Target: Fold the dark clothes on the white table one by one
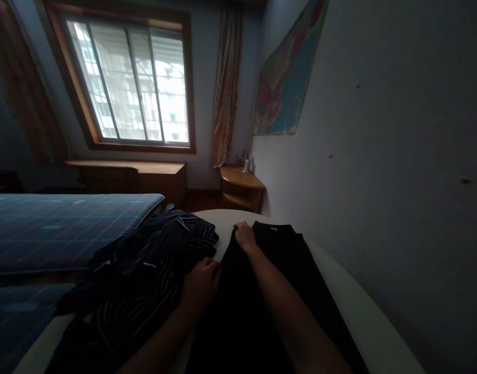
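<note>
Black trousers point(238, 306) lie spread out on a pale, rounded table point(345, 291), the waistband at the far end with a small light label on it. My right hand point(245, 236) is closed on the upper left corner, by the waistband. Lower down the same left edge, my left hand point(202, 283) has its fingers bent and pinched on the cloth. Part of the trousers is hidden under my right forearm. Left of them sits a heap of dark clothes point(164, 254), some with white stripes.
A blue checked mattress point(67, 223) borders the table on the left. The white wall point(398, 218) runs close along the right, with a map point(285, 78) hung on it. Beyond the table stand a wooden corner shelf point(242, 178) and a low desk point(153, 167) beneath the window point(133, 83).
</note>
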Available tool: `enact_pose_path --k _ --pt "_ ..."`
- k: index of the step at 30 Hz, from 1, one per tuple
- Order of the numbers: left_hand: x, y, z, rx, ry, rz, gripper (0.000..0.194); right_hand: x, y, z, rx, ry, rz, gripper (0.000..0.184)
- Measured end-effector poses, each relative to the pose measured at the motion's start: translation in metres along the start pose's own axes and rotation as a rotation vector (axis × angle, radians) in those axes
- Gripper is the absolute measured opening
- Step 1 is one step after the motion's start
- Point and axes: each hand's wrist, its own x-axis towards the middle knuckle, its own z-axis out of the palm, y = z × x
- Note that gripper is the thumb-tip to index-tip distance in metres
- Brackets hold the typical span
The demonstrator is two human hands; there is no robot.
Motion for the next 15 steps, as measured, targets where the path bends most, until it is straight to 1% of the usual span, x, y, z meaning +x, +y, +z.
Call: enact_pose_path --k 4,7,9,11,13,15 --pt "0.001 -0.001 0.002 0.012 0.005 -0.013 0.016 -0.018 -0.012 -0.004 -0.02 0.02 -0.01 0.044" --pt "0.002 -0.005 0.003 -0.047 0.019 -0.027 0.013 -0.042 -0.026 -0.005 -0.048 0.016 -0.012 0.039" --pt "0.004 -0.006 0.003 -0.089 0.023 -0.062 0.011 -0.06 -0.033 -0.005 -0.066 -0.008 -0.029 0.036" --pt "0.005 -0.006 0.003 -0.115 0.026 -0.103 0.01 -0.075 -0.035 -0.006 -0.056 -0.05 -0.053 0.039" --pt "0.006 -0.003 0.001 -0.154 0.039 -0.131 0.01 -0.082 -0.034 -0.009 0.009 -0.101 -0.056 0.044" --pt "0.007 0.002 -0.002 -0.232 0.059 -0.136 0.012 -0.08 -0.029 -0.015 0.09 -0.141 -0.027 0.047"
